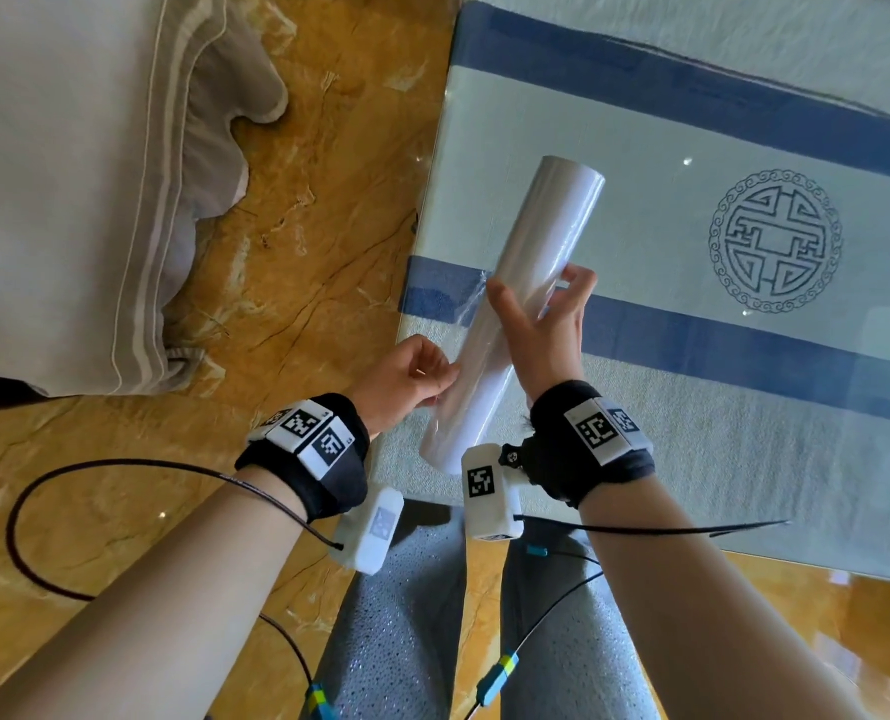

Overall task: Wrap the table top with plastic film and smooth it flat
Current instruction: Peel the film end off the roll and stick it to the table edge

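A: Item one — roll (pixel 515 309). We hold it above the near corner of the table (pixel 640 163), right hand (pixel 541 330) curled round its middle.

B: Item two — left hand (pixel 411 376), closed in a pinch on the loose film edge (pixel 471 304) beside the roll.

A: Table top: we see no film laid yet.

B: Risks, as we judge them — the thin edge clings back to the roll or tears if we tug unevenly; a tilted roll feeds the film crooked and wrinkled.

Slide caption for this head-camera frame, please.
Right hand grips the plastic film roll above the glass table top while the left hand pinches the film's loose edge.
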`<state>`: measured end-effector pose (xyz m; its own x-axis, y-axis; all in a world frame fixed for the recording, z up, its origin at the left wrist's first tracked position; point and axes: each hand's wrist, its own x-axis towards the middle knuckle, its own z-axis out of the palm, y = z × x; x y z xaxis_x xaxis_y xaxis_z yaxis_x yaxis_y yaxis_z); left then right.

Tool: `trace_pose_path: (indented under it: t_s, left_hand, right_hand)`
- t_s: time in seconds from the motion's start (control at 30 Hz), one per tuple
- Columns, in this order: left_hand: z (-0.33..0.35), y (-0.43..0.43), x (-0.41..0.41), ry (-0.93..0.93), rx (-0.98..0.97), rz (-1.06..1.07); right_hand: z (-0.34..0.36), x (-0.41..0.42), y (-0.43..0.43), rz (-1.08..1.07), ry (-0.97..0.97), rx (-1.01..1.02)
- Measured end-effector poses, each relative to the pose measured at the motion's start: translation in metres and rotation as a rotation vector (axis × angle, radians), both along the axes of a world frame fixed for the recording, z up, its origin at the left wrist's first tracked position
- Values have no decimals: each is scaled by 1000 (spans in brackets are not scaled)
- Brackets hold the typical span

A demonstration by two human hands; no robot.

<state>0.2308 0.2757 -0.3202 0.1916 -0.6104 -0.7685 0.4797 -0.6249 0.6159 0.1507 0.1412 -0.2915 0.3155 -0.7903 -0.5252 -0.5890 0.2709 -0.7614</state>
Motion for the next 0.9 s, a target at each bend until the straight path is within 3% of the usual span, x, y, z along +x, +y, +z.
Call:
trace_pose_path:
  t_s: [0.13,0.4,0.77,0.9]
  left_hand:
    - [-1,-3,8,-22,27,-43]
    - [-2,-8,16,36,141,64]
    - [-3,15,31,202,188,135]
    - [0,18,36,246,154,255]
  right_hand:
    - [3,-3,-5,-65,-30,82]
    - [-1,-15,-13,-153,-80,231]
    - [2,-3,-15,89,-113,290]
    - [4,9,-16,82,-143,345]
